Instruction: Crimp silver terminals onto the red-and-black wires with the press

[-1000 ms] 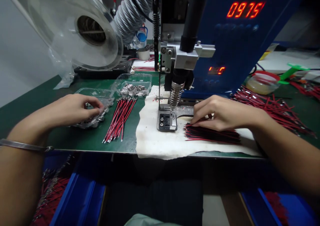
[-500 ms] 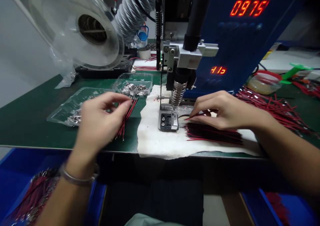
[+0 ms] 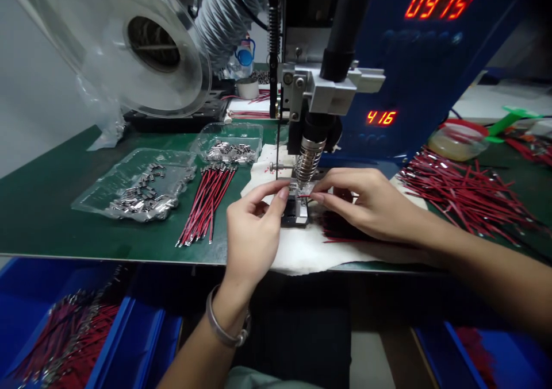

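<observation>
My left hand (image 3: 254,228) is pinched at the small metal fixture (image 3: 296,210) under the machine's sprung tip (image 3: 307,160); what its fingertips hold is too small to make out. My right hand (image 3: 366,202) pinches a thin red wire (image 3: 305,195) and holds its end at the same fixture. Both hands meet over the white cloth (image 3: 302,251). A dark bundle of red and black wires (image 3: 345,231) lies under my right hand.
A clear tray of small metal parts (image 3: 138,191) and a second one (image 3: 230,147) lie to the left, beside a bundle of red wires (image 3: 207,205). Loose red wires (image 3: 466,196) spread at right. Blue bins (image 3: 64,331) sit below the table edge. A clear reel (image 3: 142,44) hangs above left.
My left hand has left the tray of metal parts and moved right to the fixture. My right hand has lifted a wire from the bundle to the fixture. The lower display now reads 416.
</observation>
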Action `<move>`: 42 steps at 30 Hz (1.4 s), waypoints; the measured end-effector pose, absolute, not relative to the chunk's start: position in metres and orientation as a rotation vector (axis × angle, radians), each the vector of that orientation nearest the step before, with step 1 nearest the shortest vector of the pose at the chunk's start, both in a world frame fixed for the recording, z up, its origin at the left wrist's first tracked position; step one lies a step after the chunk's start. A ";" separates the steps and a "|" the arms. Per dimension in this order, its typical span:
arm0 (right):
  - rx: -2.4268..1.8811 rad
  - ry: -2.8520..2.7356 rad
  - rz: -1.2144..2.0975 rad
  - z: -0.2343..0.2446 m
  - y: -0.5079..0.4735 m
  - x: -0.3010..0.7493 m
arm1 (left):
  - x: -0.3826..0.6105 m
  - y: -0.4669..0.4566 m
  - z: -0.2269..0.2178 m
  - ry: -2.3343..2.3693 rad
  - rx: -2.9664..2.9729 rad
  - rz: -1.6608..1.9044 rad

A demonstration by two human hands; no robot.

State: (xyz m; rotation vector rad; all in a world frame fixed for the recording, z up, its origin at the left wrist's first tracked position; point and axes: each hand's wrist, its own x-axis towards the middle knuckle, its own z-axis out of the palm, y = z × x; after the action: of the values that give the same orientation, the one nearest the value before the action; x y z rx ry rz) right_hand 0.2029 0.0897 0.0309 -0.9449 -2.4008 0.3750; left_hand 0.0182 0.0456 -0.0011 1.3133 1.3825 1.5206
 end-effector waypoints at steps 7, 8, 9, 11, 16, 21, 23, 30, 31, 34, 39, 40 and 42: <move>-0.971 -2.373 0.345 0.025 0.093 0.201 | 0.019 0.049 -0.004 1.301 1.311 1.564; -0.971 -2.367 0.339 0.024 0.093 0.200 | 0.019 0.050 -0.004 1.296 1.293 1.571; -0.973 -2.364 0.334 0.024 0.094 0.200 | 0.019 0.050 -0.004 1.299 1.280 1.573; -0.967 -2.362 0.339 0.023 0.094 0.200 | 0.019 0.050 -0.004 1.325 1.270 1.564; -0.956 -2.356 0.360 0.023 0.094 0.200 | 0.019 0.050 -0.004 1.320 1.219 1.559; -0.937 -2.355 0.355 0.025 0.092 0.198 | 0.020 0.050 -0.005 1.270 1.150 1.618; -0.928 -2.350 0.357 0.025 0.092 0.198 | 0.021 0.051 -0.004 1.283 1.140 1.620; -0.915 -2.363 0.360 0.024 0.093 0.199 | 0.022 0.052 -0.002 1.275 1.167 1.598; -0.912 -2.362 0.356 0.024 0.093 0.199 | 0.022 0.052 -0.002 1.274 1.174 1.602; -0.898 -2.353 0.347 0.025 0.092 0.199 | 0.022 0.050 -0.003 1.283 1.200 1.617; -0.893 -2.352 0.361 0.026 0.091 0.199 | 0.021 0.049 -0.004 1.358 1.221 1.599; -0.896 -2.352 0.363 0.026 0.092 0.199 | 0.020 0.049 -0.004 1.364 1.222 1.596; -0.901 -2.352 0.363 0.026 0.093 0.199 | 0.020 0.049 -0.004 1.372 1.220 1.592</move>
State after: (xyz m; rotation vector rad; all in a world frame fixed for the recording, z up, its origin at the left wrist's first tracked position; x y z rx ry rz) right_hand 0.1991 0.0926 0.0258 -0.9007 -2.3520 0.3633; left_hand 0.0196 0.0492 -0.0040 1.2196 1.3722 1.5924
